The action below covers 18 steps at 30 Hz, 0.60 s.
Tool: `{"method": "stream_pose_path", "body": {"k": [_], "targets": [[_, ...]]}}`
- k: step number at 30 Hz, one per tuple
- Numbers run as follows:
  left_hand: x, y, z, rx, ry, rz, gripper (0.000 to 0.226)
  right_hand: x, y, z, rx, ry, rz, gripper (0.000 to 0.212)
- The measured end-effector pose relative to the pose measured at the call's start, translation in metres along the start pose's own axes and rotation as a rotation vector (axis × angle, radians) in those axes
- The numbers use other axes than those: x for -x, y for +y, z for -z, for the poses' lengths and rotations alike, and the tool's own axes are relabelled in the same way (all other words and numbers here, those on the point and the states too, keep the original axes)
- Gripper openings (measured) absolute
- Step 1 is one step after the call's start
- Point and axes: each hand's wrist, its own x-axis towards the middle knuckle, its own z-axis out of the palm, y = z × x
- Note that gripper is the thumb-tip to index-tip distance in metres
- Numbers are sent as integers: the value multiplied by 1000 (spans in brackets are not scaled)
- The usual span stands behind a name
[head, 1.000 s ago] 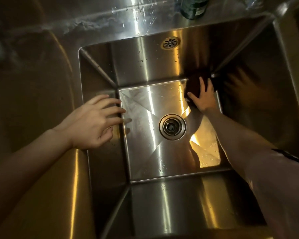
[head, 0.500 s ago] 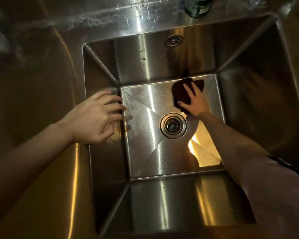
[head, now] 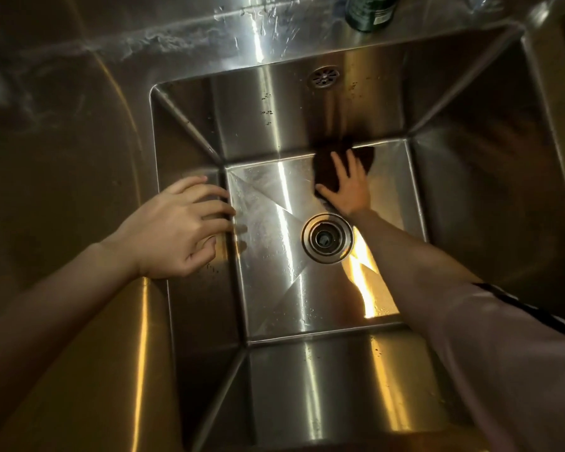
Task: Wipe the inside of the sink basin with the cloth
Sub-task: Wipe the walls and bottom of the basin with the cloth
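While wiping goes on, sink (head: 470, 197) fills view, steel, floor streaked, droplets on far wall and near floor edge. Left hand (head: 177, 233) rests on left rim, fingers loosely bent over edge, holding nothing. Right hand (head: 348, 187) flat, fingers spread, pressing cloth (head: 327, 172) at far edge of floor, beyond drain (head: 327, 238). Cloth dark, bunched against far wall. Judging by this: floor partly covered; walls, near floor and corners likely left.
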Motion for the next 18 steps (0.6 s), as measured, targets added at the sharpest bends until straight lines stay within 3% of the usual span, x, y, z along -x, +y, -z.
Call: {"method": "stream_pose_path", "body": {"k": [4,9,18], "targets": [[1,1,0,4,5,-1,42,-4,-21,-9,31,-132,143,84],[2,0,-1,-2,-15,8,43,-8,18,14,46,-173,214,82],[1,0,-1,16,-10,26,43,-9,72,39,20,4,-156,84]]}}
